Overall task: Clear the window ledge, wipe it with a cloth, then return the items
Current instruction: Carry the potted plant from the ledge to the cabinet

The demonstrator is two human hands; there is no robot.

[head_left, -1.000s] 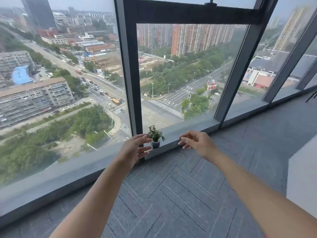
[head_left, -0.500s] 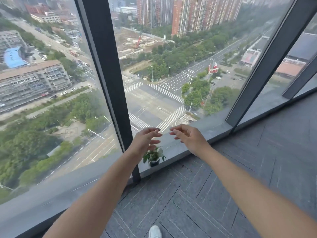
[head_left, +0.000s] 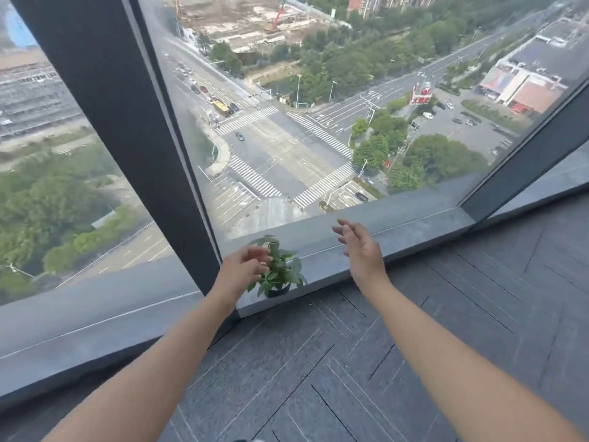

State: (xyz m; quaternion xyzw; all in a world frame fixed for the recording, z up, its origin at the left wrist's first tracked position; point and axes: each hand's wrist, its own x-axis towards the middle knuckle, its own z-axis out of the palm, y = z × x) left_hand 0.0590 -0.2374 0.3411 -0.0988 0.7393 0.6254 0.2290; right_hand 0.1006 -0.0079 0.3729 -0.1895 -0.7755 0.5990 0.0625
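1. grey window ledge (head_left: 398, 229) below tall glass, small potted plant (head_left: 278, 275) at its near edge.
2. clearing step: left hand (head_left: 240, 271) at nine o'clock, right hand (head_left: 361, 248) at two o'clock, both unclenched, empty.
3. next, close round the pot.

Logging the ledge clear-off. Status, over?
Left hand open, at the potted plant leaves. Right hand open, empty. Plant on ledge, not lifted. Nothing in the way.

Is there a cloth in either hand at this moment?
No: the left hand and the right hand are both open and bare, reaching toward the small potted plant on the window ledge.
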